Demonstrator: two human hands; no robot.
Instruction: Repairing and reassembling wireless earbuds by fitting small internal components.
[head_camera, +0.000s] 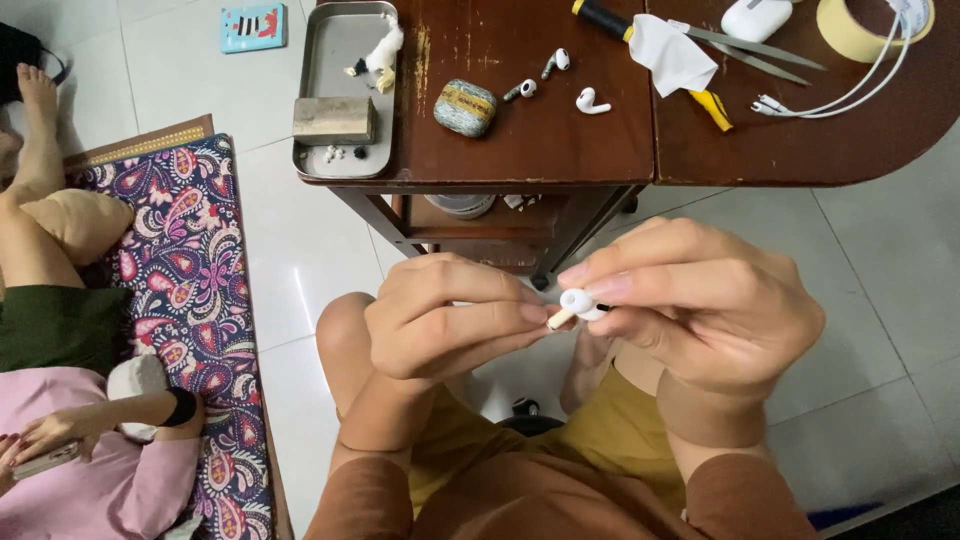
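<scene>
My right hand pinches a small white earbud between thumb and fingers, held above my lap. My left hand grips a thin pale stick whose tip touches the earbud. Both hands meet in front of the dark wooden table. On the table lie another white earbud, two loose earbud parts and a small patterned case.
A metal tray with a wooden block and small bits sits at the table's left edge. Scissors with a white cloth, a white case, a tape roll and a white cable lie to the right. A person sits on a patterned mat at left.
</scene>
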